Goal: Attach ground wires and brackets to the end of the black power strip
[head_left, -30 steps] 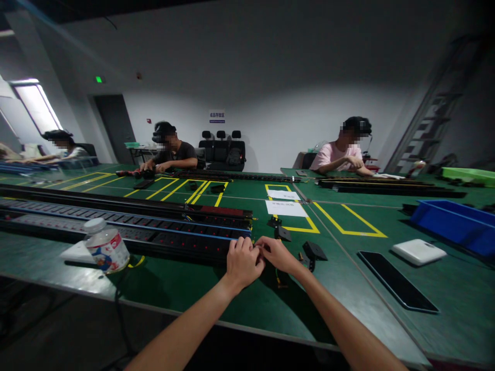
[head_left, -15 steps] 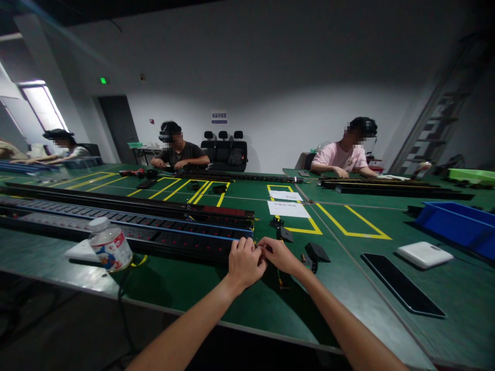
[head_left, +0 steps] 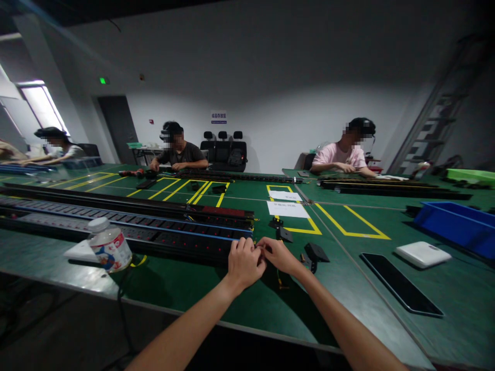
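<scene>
My left hand (head_left: 245,265) is closed at the right end of the long black strip assembly (head_left: 193,246), which has red dots and a blue edge. Touching it at the fingertips, my right hand (head_left: 279,255) is pinched shut. Whatever lies between the fingers is too small to name. A thin yellow wire (head_left: 281,281) hangs below my right hand. Small black parts, among them a black block (head_left: 317,252) and a black cap (head_left: 284,234), lie to the right and just beyond the hands.
A bottle (head_left: 110,245) stands front left on the green table (head_left: 174,293). On the right are a phone (head_left: 400,283), a white box (head_left: 423,254) and a blue bin (head_left: 460,226). Paper sheets (head_left: 288,209) lie ahead. Several people sit across the table, near black strips (head_left: 386,188).
My hands have barely moved and stay together at the strip's end. Across the table, the people's hands and arms have shifted slightly, and the person at far left leans further left.
</scene>
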`<act>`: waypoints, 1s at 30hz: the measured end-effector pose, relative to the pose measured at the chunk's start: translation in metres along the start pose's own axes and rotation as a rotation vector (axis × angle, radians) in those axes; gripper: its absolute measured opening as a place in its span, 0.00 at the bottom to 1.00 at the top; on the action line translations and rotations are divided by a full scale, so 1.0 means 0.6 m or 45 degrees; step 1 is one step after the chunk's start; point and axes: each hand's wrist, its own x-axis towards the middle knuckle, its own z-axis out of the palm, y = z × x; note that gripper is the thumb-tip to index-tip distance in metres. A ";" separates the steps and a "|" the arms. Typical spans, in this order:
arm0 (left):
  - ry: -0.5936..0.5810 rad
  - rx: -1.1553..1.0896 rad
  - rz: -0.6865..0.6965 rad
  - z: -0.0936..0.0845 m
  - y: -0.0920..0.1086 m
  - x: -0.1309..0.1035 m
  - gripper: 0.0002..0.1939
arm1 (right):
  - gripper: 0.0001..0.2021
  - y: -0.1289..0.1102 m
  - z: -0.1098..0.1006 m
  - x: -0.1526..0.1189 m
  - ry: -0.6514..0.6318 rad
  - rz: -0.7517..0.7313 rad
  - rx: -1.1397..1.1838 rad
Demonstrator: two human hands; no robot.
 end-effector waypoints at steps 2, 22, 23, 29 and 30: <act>0.003 -0.004 0.001 0.000 0.000 0.000 0.06 | 0.09 -0.002 -0.001 -0.001 -0.003 0.004 0.004; -0.005 -0.014 0.011 -0.003 -0.001 0.000 0.06 | 0.09 -0.003 -0.001 0.000 -0.006 0.010 -0.016; -0.004 -0.012 0.009 -0.003 -0.001 0.000 0.06 | 0.09 -0.002 -0.001 0.000 -0.005 0.010 -0.015; 0.004 -0.002 0.006 0.001 0.000 -0.001 0.07 | 0.09 0.006 0.002 0.001 -0.004 -0.002 -0.010; 0.004 -0.003 0.007 0.001 0.000 -0.001 0.07 | 0.09 0.007 0.002 0.001 -0.005 -0.001 -0.010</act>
